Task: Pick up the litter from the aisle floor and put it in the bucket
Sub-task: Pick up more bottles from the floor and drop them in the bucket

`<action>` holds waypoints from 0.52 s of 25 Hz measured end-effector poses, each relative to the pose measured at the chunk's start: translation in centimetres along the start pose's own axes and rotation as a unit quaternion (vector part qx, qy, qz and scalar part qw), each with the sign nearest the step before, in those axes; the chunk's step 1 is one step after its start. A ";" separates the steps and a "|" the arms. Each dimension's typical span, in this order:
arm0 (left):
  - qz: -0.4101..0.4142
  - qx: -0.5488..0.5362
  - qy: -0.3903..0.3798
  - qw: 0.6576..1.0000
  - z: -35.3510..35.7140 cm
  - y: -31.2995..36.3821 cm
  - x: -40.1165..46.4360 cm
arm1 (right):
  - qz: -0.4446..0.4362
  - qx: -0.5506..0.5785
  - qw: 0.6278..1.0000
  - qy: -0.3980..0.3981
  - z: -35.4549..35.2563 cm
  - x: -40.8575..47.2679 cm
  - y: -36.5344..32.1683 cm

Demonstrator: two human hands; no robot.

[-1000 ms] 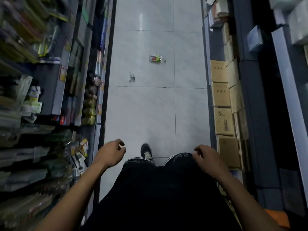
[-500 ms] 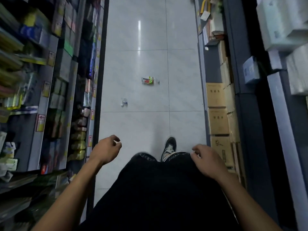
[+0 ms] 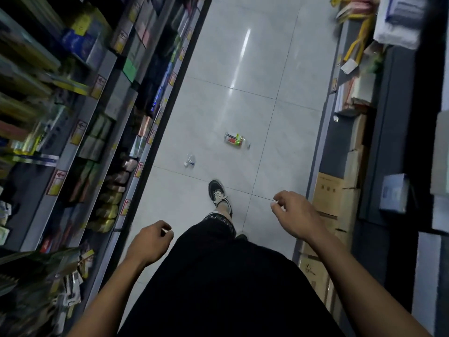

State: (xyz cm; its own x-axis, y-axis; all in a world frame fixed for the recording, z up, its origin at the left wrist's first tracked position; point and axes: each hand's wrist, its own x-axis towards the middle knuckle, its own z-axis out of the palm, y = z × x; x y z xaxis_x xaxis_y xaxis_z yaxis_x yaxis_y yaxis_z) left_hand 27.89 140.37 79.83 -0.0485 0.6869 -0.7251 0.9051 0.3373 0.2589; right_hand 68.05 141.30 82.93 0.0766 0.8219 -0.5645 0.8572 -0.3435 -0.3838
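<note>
Hanging empty, left hand and right hand, fingers loosely curled

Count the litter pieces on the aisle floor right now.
2. A colourful wrapper lies mid-aisle, and a small clear crumpled piece lies nearer the left shelves, just ahead of the shoe. More may be hidden behind the person's body.

Single head view, worn high, tilted forward and down along the aisle floor. Shelving runs along the floor's left edge, stacked cartons along its right; the wearer's black shoe steps onto it at lower centre.
</note>
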 end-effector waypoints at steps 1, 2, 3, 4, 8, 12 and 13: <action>0.002 -0.004 -0.001 1.000 -1.2 1.0 1.7 | 0.004 -0.006 1.000 -0.005 -1.0 1.6 -0.5; 0.006 -0.004 -0.001 1.000 -2.5 2.1 3.4 | 0.009 -0.010 1.000 -0.010 -1.9 2.9 -1.0; 0.010 -0.004 -0.002 1.000 -4.0 3.4 5.2 | 0.016 -0.012 1.000 -0.013 -2.8 4.1 -1.5; 0.015 -0.003 -0.004 1.000 -5.3 4.8 6.8 | 0.023 -0.014 1.000 -0.011 -3.5 4.9 -1.8; 0.045 0.016 -0.008 0.999 -11.4 10.6 13.7 | 0.050 -0.009 0.998 -0.022 -5.9 7.9 -2.2; 0.060 0.029 0.006 0.998 -16.0 15.8 18.7 | 0.060 0.003 0.998 -0.030 -8.4 10.9 -1.7; 0.059 0.034 0.010 0.998 -16.9 17.2 19.9 | 0.058 0.005 0.998 -0.033 -9.3 12.1 -1.4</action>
State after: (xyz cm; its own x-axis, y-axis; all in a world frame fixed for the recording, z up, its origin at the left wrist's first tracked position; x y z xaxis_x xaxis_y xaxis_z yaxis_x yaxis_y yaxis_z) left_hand 35.35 170.71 80.59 0.0526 0.7329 -0.6783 0.9315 0.2088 0.2978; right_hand 72.49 155.96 83.43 0.1419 0.7449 -0.6520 0.8391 -0.4399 -0.3200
